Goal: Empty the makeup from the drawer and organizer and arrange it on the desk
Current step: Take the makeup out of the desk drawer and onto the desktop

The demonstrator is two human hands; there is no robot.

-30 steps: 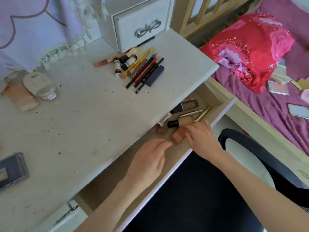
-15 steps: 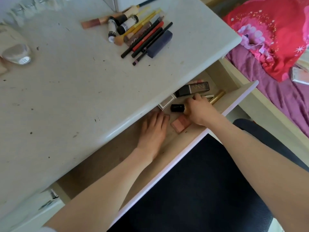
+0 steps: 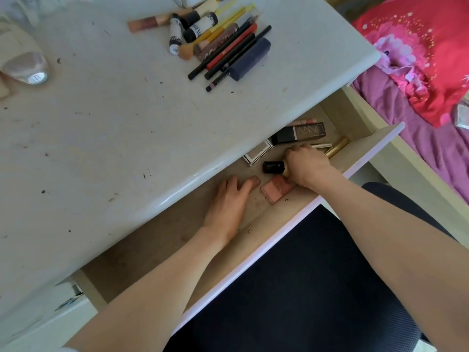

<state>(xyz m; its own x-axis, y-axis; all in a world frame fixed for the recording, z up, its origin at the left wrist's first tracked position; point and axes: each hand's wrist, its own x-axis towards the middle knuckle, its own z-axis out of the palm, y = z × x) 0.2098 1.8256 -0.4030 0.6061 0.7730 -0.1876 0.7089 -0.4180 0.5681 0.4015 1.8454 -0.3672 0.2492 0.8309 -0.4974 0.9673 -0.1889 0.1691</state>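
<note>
R hand (image 3: 305,166) curls round black-capped bottle (image 3: 273,166) near drawer (image 3: 365,161) front edge, L hand (image 3: 229,199) flat, fingers straight on small pink item (image 3: 254,181) under desk (image 3: 114,123) lip: lift bottle level w/ firm grip, clear pink compact (image 3: 275,190) & gold tube (image 3: 338,147), set by pencil pile (image 3: 223,44) at desk's far edge.

Desk (image 3: 106,138) – matt (speckled); drawer (image 3: 162,240) – wood.

In the open drawer (image 3: 276,224) lie a black-capped bottle (image 3: 273,166), a pink compact (image 3: 276,189) and a dark tube (image 3: 299,133), while pencils and brushes (image 3: 223,44), perhaps also lip glosses, lie grouped on the desk (image 3: 114,128).
</note>
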